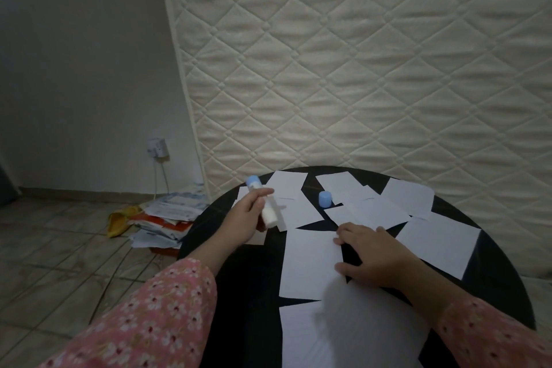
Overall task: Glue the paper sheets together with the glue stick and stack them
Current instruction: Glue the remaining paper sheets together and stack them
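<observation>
Pink floral sleeves (155, 317) reach over a round black table (248, 293) strewn with white paper sheets (310, 263). Left hand (245, 221) curls its fingers round the uncapped glue stick (265, 205), held above the table, white end toward the camera. Right hand (376, 254) rests spread and flat on a sheet's edge, gripping nothing. Blue cap (325, 199) stands among the far sheets

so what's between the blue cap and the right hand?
In the head view, overlapping white paper sheets lie on the black table between the blue cap and the right hand.
</observation>
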A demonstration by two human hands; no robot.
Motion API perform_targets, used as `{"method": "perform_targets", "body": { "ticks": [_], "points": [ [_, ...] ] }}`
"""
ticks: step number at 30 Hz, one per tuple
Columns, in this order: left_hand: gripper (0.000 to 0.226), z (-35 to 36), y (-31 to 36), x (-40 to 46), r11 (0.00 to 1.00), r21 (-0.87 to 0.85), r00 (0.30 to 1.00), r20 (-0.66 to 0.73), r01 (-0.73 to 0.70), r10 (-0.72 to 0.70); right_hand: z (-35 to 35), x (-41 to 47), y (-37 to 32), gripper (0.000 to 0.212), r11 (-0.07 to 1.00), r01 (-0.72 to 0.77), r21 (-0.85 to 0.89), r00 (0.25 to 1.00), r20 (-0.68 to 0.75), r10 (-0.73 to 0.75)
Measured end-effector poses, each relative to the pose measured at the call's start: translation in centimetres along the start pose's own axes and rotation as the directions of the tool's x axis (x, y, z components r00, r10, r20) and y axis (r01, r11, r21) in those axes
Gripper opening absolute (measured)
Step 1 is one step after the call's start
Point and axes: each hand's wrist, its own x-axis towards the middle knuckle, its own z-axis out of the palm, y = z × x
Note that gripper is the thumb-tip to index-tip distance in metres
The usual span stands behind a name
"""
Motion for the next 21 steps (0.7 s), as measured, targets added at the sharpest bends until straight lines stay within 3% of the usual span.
{"method": "perform_targets", "body": {
  "ticks": [3,5,7,12,17,21],
  "points": [
    [0.047,-0.2,0.1,-0.1,0.992,-0.128,0.999,0.038,0.000,0.005,0.0,-0.1,0.0,0.058,1.000,0.005,0.005,1.000,-0.009,-0.005],
    [0.059,-0.3,-0.1,0.0,0.998,-0.048,0.999,-0.005,-0.047,0.047,0.1,-0.2,0.0,0.057,1.000,0.004,0.020,1.000,-0.023,-0.003],
    [0.055,-0.1,-0.2,-0.2,0.996,0.016,0.995,-0.052,-0.088,0.089,0.2,-0.3,0.0,0.057,1.000,0.003,0.031,1.000,-0.024,-0.002],
    [0.013,0.4,-0.2,0.1,0.989,0.108,0.981,-0.150,-0.105,0.120,0.2,-0.4,0.1,0.060,0.993,-0.013,0.118,1.000,-0.013,0.015],
    [0.036,0.7,-0.7,0.8,0.972,0.231,0.988,-0.152,0.044,-0.009,0.3,-0.5,0.1,0.065,0.996,-0.010,0.093,1.000,-0.029,0.013],
    [0.042,1.3,-0.5,0.7,0.943,0.316,0.991,-0.108,0.106,-0.076,0.4,0.2,-0.1,0.063,0.999,0.036,0.028,0.998,-0.047,-0.035]
  ]
}}
